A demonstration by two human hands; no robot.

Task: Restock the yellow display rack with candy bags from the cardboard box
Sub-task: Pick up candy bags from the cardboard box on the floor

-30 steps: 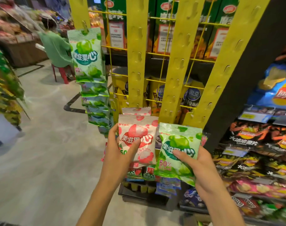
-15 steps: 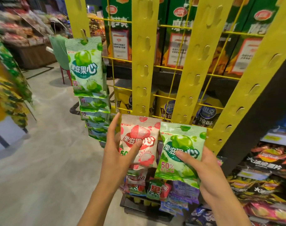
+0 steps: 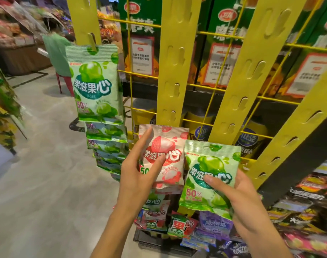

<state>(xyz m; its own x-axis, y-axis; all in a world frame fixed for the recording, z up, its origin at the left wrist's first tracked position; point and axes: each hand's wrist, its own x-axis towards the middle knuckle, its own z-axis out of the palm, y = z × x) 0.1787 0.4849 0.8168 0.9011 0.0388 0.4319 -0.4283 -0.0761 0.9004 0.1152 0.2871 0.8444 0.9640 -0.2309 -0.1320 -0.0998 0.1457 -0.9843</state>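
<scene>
Low before yellow rack (image 3: 175, 71): left hand (image 3: 138, 175) pinches pink candy bag (image 3: 166, 155), right hand (image 3: 240, 198) grips green candy bag (image 3: 209, 175). Likely risk: one-handed hanging misses a tab (image 3: 174, 88); slick foil slips, bag drops to floor (image 3: 47, 183).

Two bare hands raise candy bags before a yellow display rack (image 3: 175, 62) — the left hand (image 3: 138, 175) pinches a pink-and-white candy bag (image 3: 168, 146), thumb on its front; the right hand (image 3: 248, 198) grips a green candy bag (image 3: 211, 164) just beside it. A hanging green bag (image 3: 95, 84) tops a column on the leftmost strip.
</scene>
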